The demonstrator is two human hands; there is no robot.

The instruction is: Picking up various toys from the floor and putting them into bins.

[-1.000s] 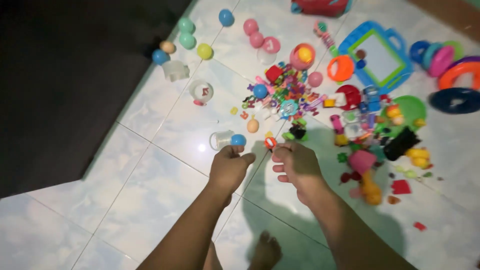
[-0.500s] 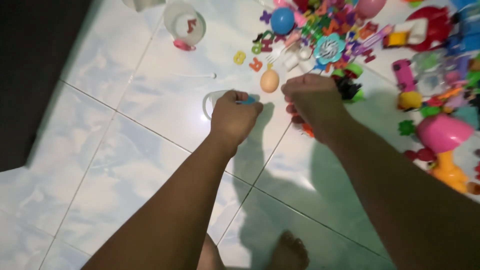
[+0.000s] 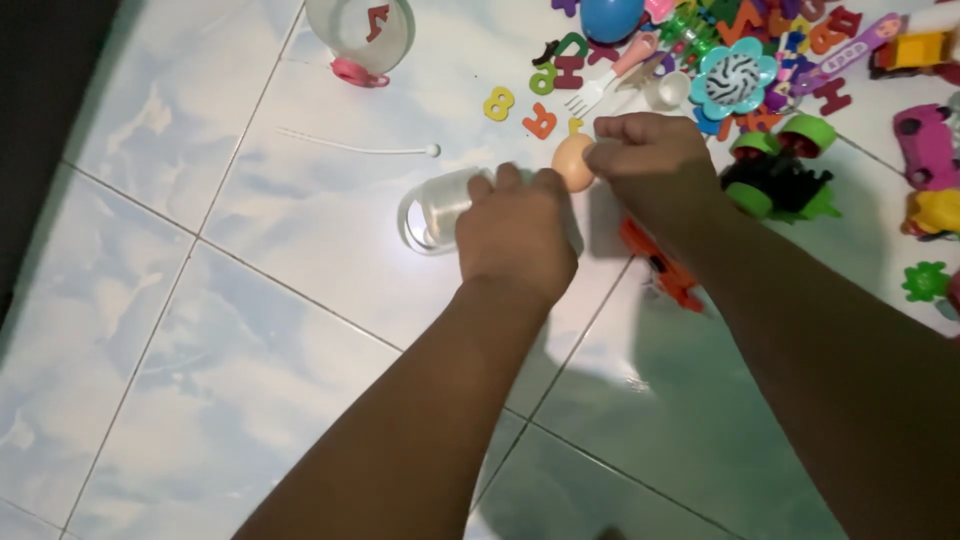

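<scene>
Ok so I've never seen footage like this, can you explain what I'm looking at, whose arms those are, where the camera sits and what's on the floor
There is no machine here. The single picture comes from a camera worn on a person's head, looking down, so both arms are that person's own. The left hand rests on a clear plastic cup lying on its side on the tiled floor. The right hand is closed beside a small tan toy egg, touching it; whether it grips it is not clear. Around them lie coloured foam letters, a white toy fork, a green-wheeled toy car, an orange toy and a clear round container.
</scene>
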